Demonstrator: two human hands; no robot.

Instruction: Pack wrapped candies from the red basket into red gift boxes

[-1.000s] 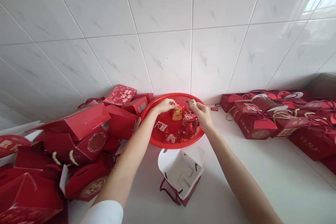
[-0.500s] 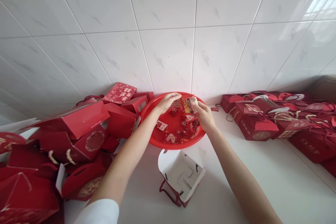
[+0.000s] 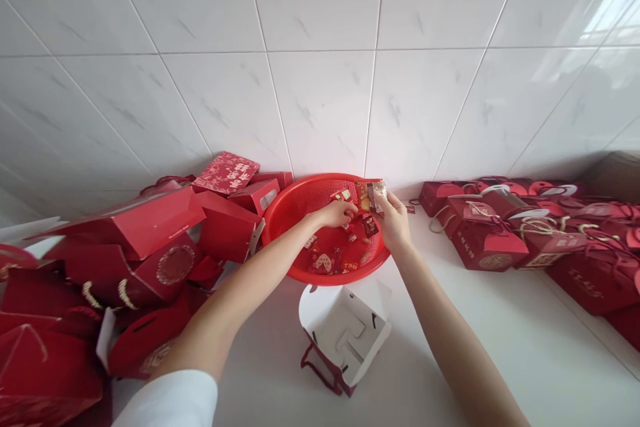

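A red plastic basket with perforated sides holds several small wrapped candies, mostly in red wrappers. My left hand reaches inside it with curled fingers, close to a pale packet; what the fingertips grip is hidden. Over the basket's right rim, my right hand is closed on a few wrapped sweets in gold, brown and whitish wrappers. In front of the basket an open gift box shows its white inside, with a dark red ribbon handle hanging at its left side.
Opened red gift boxes are heaped on the left. Closed red boxes with cord handles stand in rows at the right. A white tiled wall rises behind the white countertop.
My left hand has lowered into the basket and moved right, its fingers curling. My right hand keeps hold of the sweets and has shifted slightly right.
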